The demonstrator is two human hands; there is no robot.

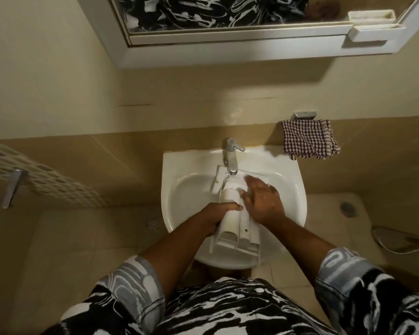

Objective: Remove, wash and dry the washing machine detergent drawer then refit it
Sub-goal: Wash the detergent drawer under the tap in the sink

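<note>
A head-worn camera looks steeply down on a person standing at a bathroom basin. At far left a spotted towel (46, 180) hangs over a wall rail, and a small round floor drain (152, 223) sits between it and the basin. In the middle is a white sink (169, 165) with a chrome tap (231, 153) at its far edge. The white plastic detergent drawer (237, 223) lies in the bowl. Its long axis runs from the near rim away toward the wall, so the far end sits directly under the spout and the near end juts over the rim toward the person. The drawer is between the two hands. The left hand (218, 216) comes in from the left and grasps the drawer's left edge about midway, fingers curled under it and thumb across the top. The right hand (264, 201) lies on the drawer's right side, a little farther up toward the tap, palm down with fingers straight and spread, pressing rather than gripping. This looks like the washing step, with the left hand steadying and the right hand nearer the part under the spout. Whether water is running is too blurred to tell. To the right of the tap, a red and white checked cloth (309, 139) hangs from a metal wall holder, nearer the right hand and likely meant for drying. Drying and refitting remain to be done.
</note>
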